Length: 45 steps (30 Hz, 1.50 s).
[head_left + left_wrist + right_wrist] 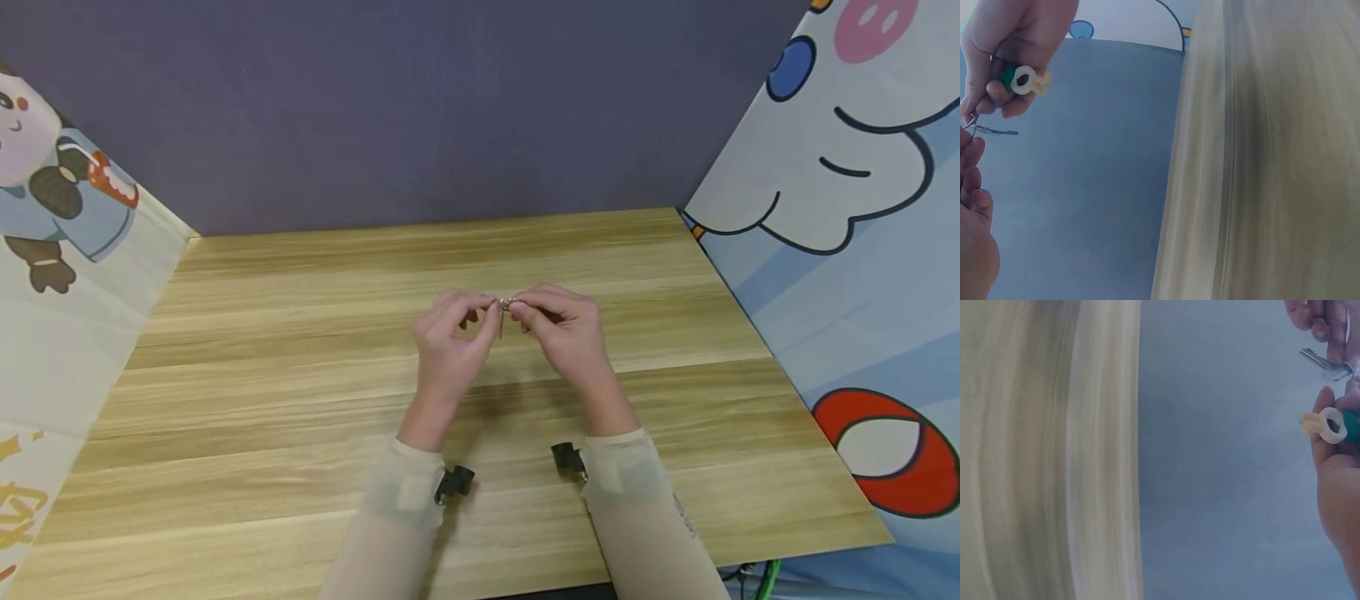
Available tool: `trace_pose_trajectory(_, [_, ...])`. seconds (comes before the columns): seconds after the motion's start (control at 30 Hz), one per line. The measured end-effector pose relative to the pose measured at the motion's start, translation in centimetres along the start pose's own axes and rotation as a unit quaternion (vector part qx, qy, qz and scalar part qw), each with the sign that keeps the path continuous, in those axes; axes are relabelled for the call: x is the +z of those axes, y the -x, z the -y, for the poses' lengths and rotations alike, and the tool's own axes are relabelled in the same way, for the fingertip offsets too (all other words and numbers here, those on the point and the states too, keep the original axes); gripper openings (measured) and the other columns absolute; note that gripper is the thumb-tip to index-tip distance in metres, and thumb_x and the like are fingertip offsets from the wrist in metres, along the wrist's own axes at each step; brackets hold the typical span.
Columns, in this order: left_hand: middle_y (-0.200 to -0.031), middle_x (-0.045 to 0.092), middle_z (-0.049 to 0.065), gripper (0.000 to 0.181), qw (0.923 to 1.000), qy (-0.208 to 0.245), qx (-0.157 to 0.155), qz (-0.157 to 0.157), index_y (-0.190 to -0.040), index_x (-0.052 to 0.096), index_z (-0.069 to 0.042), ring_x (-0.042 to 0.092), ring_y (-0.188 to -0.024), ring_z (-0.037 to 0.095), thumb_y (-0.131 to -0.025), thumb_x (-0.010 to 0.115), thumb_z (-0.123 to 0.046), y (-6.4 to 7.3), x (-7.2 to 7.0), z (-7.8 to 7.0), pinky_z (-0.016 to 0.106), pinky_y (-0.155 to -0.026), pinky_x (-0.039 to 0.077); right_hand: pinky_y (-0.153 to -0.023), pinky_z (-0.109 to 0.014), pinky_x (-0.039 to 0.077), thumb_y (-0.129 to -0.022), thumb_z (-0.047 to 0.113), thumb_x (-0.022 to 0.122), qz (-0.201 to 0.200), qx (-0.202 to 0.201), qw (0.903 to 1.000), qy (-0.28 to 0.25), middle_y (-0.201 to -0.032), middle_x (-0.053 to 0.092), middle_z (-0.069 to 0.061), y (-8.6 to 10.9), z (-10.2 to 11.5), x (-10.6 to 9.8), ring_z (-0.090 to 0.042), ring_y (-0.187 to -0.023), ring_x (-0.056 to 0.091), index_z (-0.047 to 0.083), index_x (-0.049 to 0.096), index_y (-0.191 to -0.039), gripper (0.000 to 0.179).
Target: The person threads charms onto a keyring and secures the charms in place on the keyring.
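Observation:
Both hands meet fingertip to fingertip above the table. My left hand [453, 337] pinches a silver key [1316, 359] near its head, and the blade sticks out past the fingers. A small metal key ring [506, 304] sits between the fingertips, pinched by my right hand [566, 329]. Under the curled fingers of that right hand hangs a small charm [1023, 80], green and white with a pale peach end. It shows in both wrist views, while the hand hides it in the head view.
The wood-grain table [262, 358] spreads beneath the hands. A dark grey-blue panel [435, 117] stands along its back edge. Cartoon-printed walls [847, 192] flank both sides. Small black clips [454, 482] sit at the sleeve cuffs.

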<state>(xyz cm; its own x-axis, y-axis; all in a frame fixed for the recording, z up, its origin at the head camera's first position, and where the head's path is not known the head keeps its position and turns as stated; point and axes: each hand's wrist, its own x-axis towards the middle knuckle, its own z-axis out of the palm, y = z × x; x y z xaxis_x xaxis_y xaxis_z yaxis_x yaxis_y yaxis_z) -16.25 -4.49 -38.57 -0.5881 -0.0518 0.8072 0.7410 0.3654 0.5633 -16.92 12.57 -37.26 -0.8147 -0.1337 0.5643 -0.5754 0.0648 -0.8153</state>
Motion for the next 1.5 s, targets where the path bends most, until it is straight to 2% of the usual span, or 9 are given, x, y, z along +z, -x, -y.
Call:
trace_pose_trajectory(0.2, [-0.086, 0.079, 0.013, 0.006, 0.9978, -0.006, 0.042, 0.050, -0.093, 0.078, 0.001, 0.066, -0.075, 0.028, -0.095, 0.074, -0.002, -0.6, -0.9, 0.1, 0.034, -0.066, 0.053, -0.063, -0.020, 0.050, -0.093, -0.007, 0.074, 0.027, -0.001, 0.9984, 0.049, -0.083, 0.074, -0.016, -0.1, 0.6, -0.8, -0.009, -0.070, 0.060, -0.004, 0.081, -0.096, 0.008])
trace_pose_trajectory(0.47, [-0.089, 0.080, 0.011, 0.004, 0.9895, 0.003, 0.058, 0.133, -0.094, 0.079, -0.001, 0.067, -0.080, 0.025, -0.093, 0.075, -0.001, -1.3, -2.0, 0.2, 0.034, -0.070, 0.054, -0.063, -0.018, 0.045, -0.093, -0.003, 0.077, 0.062, -0.045, 0.9880, 0.135, -0.082, 0.075, -0.008, -0.3, 1.2, -1.7, -0.008, -0.069, 0.057, 0.003, 0.084, -0.097, 0.009])
trace_pose_trajectory(0.6, [-0.088, 0.076, 0.009, 0.003, 0.9768, 0.052, -0.003, 0.208, -0.096, 0.076, -0.002, 0.062, -0.080, 0.024, -0.094, 0.075, -0.001, -1.5, -2.7, 0.1, 0.031, -0.070, 0.049, -0.066, -0.016, 0.047, -0.092, -0.002, 0.079, 0.085, -0.066, 0.9811, 0.161, -0.084, 0.077, -0.007, -0.5, 1.4, -2.0, -0.009, -0.070, 0.060, 0.005, 0.084, -0.096, 0.009])
trace_pose_trajectory(0.7, [-0.089, 0.071, 0.008, 0.003, 0.9585, 0.089, -0.084, 0.258, -0.099, 0.072, -0.002, 0.059, -0.081, 0.021, -0.099, 0.072, -0.005, -1.6, -3.1, 0.0, 0.028, -0.072, 0.046, -0.067, -0.016, 0.048, -0.092, 0.000, 0.079, 0.101, -0.069, 0.9779, 0.170, -0.083, 0.077, -0.007, -0.5, 1.6, -2.1, -0.009, -0.070, 0.060, 0.006, 0.084, -0.095, 0.009])
trace_pose_trajectory(0.8, [-0.090, 0.068, 0.009, 0.008, 0.9403, 0.110, -0.150, 0.285, -0.101, 0.069, -0.002, 0.058, -0.082, 0.017, -0.103, 0.067, -0.009, -1.7, -3.2, -0.1, 0.027, -0.073, 0.047, -0.067, -0.016, 0.048, -0.092, 0.001, 0.079, 0.111, -0.073, 0.9751, 0.177, -0.083, 0.077, -0.005, -0.5, 1.8, -2.1, -0.010, -0.071, 0.060, 0.007, 0.084, -0.094, 0.008])
trace_pose_trajectory(0.93, [-0.093, 0.063, 0.009, 0.008, 0.9187, 0.149, -0.201, 0.305, -0.101, 0.065, 0.000, 0.057, -0.086, 0.016, -0.106, 0.063, -0.006, -1.9, -3.3, -0.1, 0.027, -0.075, 0.048, -0.067, -0.016, 0.048, -0.092, 0.000, 0.079, 0.118, -0.081, 0.9734, 0.179, -0.084, 0.077, -0.002, -0.6, 2.0, -2.0, -0.009, -0.072, 0.060, 0.007, 0.084, -0.095, 0.009])
trace_pose_trajectory(1.07, [-0.092, 0.056, 0.005, 0.009, 0.9006, 0.206, -0.218, 0.315, -0.100, 0.061, 0.006, 0.052, -0.088, 0.016, -0.106, 0.058, 0.000, -2.0, -3.4, 0.2, 0.027, -0.078, 0.046, -0.067, -0.016, 0.048, -0.091, -0.001, 0.079, 0.124, -0.091, 0.9732, 0.171, -0.085, 0.078, -0.004, -0.6, 2.1, -1.9, -0.009, -0.071, 0.060, 0.007, 0.084, -0.095, 0.010])
trace_pose_trajectory(1.3, [-0.088, 0.053, -0.003, 0.011, 0.8844, 0.290, -0.209, 0.300, -0.094, 0.057, 0.007, 0.049, -0.086, 0.014, -0.104, 0.053, 0.006, -1.9, -3.4, 0.6, 0.028, -0.080, 0.043, -0.067, -0.017, 0.048, -0.091, -0.004, 0.079, 0.130, -0.105, 0.9756, 0.142, -0.085, 0.078, -0.008, -0.7, 2.2, -1.6, -0.009, -0.070, 0.060, 0.005, 0.084, -0.096, 0.012])
trace_pose_trajectory(1.5, [-0.089, 0.054, -0.007, 0.018, 0.8707, 0.341, -0.216, 0.281, -0.091, 0.061, -0.007, 0.048, -0.087, 0.016, -0.102, 0.054, 0.007, -1.7, -3.1, 0.8, 0.027, -0.081, 0.042, -0.066, -0.019, 0.048, -0.090, -0.007, 0.078, 0.130, -0.091, 0.9810, 0.112, -0.084, 0.076, -0.008, -0.7, 2.0, -1.5, -0.010, -0.071, 0.060, 0.004, 0.084, -0.096, 0.014])
